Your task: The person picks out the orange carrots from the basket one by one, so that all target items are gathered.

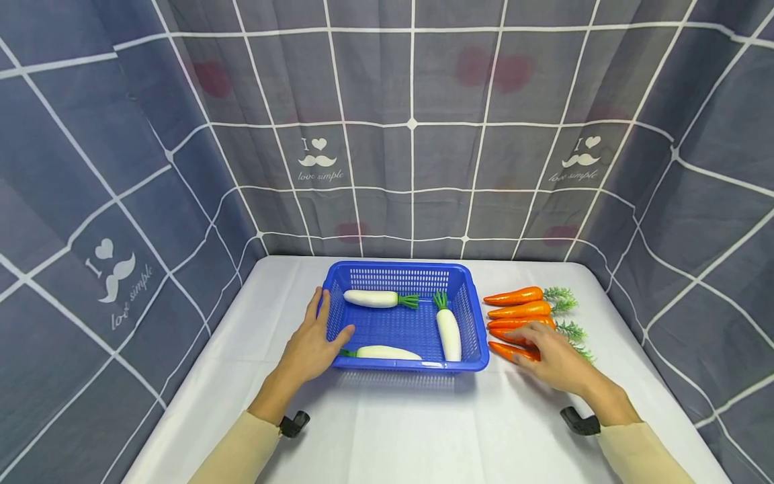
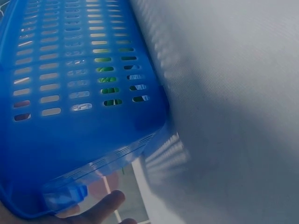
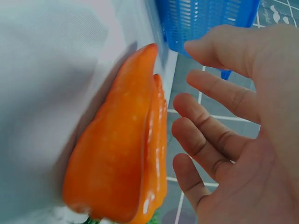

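Observation:
My left hand (image 1: 311, 346) rests at the left side of a blue plastic basket (image 1: 387, 364), its fingers extended along the rim and its thumb over the inside. In the left wrist view, fingers (image 2: 110, 205) show past the basket's perforated wall (image 2: 70, 121). Three white radishes with green tops lie inside: one at the back (image 1: 370, 298), one at the right (image 1: 449, 335), one along the front (image 1: 387, 352). My right hand (image 1: 559, 359) hovers over the front of a row of several orange carrots (image 1: 514, 296). In the right wrist view, its fingers are loosely bent beside the nearest carrot (image 3: 112, 154), holding nothing.
A white cloth covers the table (image 1: 411, 423). Grey checked curtains (image 1: 375, 154) enclose its back and sides. The carrots' green leafy tops (image 1: 562, 296) point right, and their tips face the basket.

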`<action>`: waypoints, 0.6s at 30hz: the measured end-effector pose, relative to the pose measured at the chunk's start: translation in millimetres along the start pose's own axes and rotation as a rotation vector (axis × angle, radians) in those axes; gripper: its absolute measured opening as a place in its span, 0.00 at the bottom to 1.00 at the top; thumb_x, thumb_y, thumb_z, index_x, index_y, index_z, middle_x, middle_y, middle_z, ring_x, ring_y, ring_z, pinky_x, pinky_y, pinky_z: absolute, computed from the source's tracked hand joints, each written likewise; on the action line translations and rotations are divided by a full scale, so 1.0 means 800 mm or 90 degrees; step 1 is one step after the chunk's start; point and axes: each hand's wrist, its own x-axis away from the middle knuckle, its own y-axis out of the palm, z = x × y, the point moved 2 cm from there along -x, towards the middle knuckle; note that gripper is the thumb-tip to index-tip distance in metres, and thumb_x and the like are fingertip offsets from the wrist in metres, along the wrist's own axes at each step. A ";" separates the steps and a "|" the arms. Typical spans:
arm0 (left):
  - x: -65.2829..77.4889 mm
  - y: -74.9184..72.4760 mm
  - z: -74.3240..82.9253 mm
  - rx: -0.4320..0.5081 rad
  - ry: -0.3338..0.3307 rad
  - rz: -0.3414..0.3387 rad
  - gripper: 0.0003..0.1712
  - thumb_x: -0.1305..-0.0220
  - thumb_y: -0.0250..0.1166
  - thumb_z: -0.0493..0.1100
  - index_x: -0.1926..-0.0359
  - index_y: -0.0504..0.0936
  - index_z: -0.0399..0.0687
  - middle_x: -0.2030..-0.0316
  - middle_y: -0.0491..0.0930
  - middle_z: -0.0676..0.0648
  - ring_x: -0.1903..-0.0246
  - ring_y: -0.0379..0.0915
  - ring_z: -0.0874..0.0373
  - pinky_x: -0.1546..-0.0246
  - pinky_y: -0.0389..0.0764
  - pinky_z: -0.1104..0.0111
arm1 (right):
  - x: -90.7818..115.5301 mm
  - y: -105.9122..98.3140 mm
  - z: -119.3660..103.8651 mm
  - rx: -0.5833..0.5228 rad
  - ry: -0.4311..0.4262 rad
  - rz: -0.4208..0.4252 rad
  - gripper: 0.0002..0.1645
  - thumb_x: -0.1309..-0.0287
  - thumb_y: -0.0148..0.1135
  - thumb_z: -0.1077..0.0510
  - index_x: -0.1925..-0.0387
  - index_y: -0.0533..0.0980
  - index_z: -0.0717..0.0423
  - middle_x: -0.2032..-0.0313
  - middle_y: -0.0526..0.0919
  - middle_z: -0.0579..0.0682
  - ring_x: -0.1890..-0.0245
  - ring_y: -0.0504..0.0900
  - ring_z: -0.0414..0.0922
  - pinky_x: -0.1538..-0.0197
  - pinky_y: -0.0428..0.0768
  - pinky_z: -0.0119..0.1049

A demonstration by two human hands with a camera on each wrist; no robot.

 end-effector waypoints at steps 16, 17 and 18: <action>0.000 0.005 0.001 -0.006 0.003 -0.004 0.63 0.12 0.59 0.72 0.03 0.37 0.42 0.03 0.30 0.37 0.10 0.57 0.25 0.21 0.77 0.27 | -0.008 -0.002 -0.013 -0.016 0.010 0.043 0.27 0.28 0.80 0.58 0.30 0.88 0.48 0.35 0.87 0.56 0.32 0.83 0.63 0.36 0.78 0.69; 0.000 0.004 0.001 -0.004 0.002 -0.006 0.63 0.13 0.58 0.73 0.03 0.37 0.43 0.03 0.29 0.38 0.09 0.55 0.25 0.21 0.76 0.26 | -0.008 -0.002 -0.013 -0.017 0.006 0.049 0.28 0.28 0.80 0.58 0.29 0.87 0.48 0.34 0.87 0.57 0.33 0.83 0.64 0.36 0.78 0.70; 0.001 0.003 0.001 -0.003 0.003 -0.008 0.64 0.13 0.58 0.74 0.03 0.37 0.43 0.03 0.29 0.38 0.09 0.54 0.24 0.20 0.74 0.25 | -0.008 -0.003 -0.013 -0.017 0.005 0.055 0.29 0.28 0.80 0.58 0.28 0.87 0.48 0.33 0.86 0.58 0.33 0.84 0.66 0.35 0.78 0.71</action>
